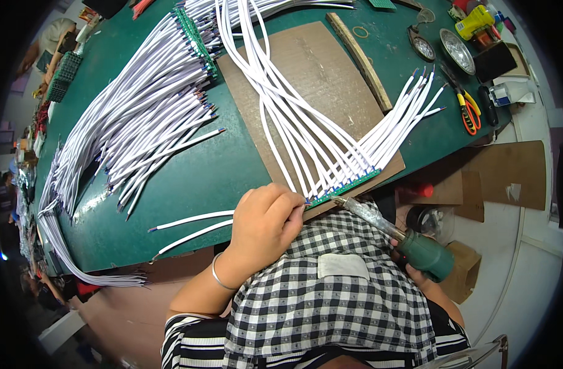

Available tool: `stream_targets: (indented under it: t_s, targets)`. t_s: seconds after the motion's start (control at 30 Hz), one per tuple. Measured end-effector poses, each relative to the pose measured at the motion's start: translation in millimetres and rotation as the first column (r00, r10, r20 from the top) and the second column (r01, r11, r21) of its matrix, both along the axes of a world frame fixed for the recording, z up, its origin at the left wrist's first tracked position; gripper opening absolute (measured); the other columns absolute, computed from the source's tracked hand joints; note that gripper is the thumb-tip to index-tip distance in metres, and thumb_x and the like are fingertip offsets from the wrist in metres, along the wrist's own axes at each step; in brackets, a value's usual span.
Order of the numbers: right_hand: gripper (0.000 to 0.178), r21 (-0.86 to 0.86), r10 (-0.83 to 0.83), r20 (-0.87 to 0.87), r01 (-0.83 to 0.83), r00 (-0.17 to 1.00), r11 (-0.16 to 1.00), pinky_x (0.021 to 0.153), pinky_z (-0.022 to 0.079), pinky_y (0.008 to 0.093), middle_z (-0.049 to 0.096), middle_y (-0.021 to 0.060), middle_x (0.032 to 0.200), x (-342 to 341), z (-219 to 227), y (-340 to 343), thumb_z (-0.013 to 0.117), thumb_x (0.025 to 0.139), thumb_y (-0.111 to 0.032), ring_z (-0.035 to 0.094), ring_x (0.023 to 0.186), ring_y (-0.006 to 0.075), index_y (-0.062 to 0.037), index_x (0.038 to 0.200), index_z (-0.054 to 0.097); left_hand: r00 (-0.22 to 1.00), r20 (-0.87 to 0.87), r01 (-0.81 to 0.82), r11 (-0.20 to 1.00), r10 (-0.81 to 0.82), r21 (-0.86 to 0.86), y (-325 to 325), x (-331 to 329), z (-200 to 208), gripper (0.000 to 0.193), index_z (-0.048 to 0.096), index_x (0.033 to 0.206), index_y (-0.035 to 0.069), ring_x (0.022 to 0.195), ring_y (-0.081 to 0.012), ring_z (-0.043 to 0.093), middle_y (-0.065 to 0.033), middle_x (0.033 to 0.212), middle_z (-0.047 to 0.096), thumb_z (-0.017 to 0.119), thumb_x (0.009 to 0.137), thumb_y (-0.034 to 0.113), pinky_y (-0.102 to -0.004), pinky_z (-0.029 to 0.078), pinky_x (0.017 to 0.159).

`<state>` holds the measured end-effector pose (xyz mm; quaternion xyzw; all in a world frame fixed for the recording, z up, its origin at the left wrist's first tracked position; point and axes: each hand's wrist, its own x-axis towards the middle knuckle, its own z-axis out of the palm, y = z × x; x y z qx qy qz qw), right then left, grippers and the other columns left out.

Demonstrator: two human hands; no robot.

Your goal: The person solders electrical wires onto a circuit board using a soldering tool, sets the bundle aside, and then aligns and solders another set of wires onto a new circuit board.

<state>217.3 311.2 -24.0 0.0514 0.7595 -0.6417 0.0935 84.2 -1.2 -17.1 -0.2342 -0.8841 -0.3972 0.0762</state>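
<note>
My left hand (266, 222) is closed at the left end of a narrow green circuit board (346, 188), thumb and finger pinched together. Two white cables (198, 217) run out to the left from behind this hand. Many more white cables (306, 138) fan upward from the board, their blue-tipped ends along its edge. My right hand (421, 278), partly hidden, grips a hot-air gun (426, 255) with a green body and long metal nozzle. Its tip is close to the board, just right of my left fingers; contact cannot be made out.
The board lies at the front edge of a brown sheet (318, 67) on a green table (170, 190). A large cable bundle (103, 135) with green boards (195, 40) lies left. A wooden bar (360, 61), orange-handled pliers (469, 114) and a metal bowl (457, 51) lie right.
</note>
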Motion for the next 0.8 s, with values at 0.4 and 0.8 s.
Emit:
stream_targets:
  t_s: [0.4,0.8]
  targets:
    - [0.045,0.414,0.170,-0.251,-0.053,0.953,0.909,0.079,0.052,0.0357,0.064,0.0164,0.097,-14,13,-4,0.073,0.075,-0.022,0.065,0.088,0.0267,0.0019,0.110,0.055,0.995,0.096,-0.012,0.997,0.020,-0.083,2,2,3,0.013,0.061,0.077,0.010,0.068,-0.0176,0.053,0.0004,0.076,0.058,0.069,0.069,0.005,-0.0323,0.034,0.068]
    - [0.045,0.403,0.344,-0.408,-0.172,0.846,0.899,0.080,0.053,0.0374,0.064,0.0184,0.099,-28,3,-5,0.074,0.073,-0.021,0.065,0.089,0.0312,0.0054,0.105,0.057,0.993,0.074,-0.086,0.989,0.095,-0.117,8,3,1,0.013,0.056,0.074,0.011,0.065,-0.0200,0.050,-0.0017,0.073,0.054,0.067,0.067,0.006,-0.0326,0.033,0.066]
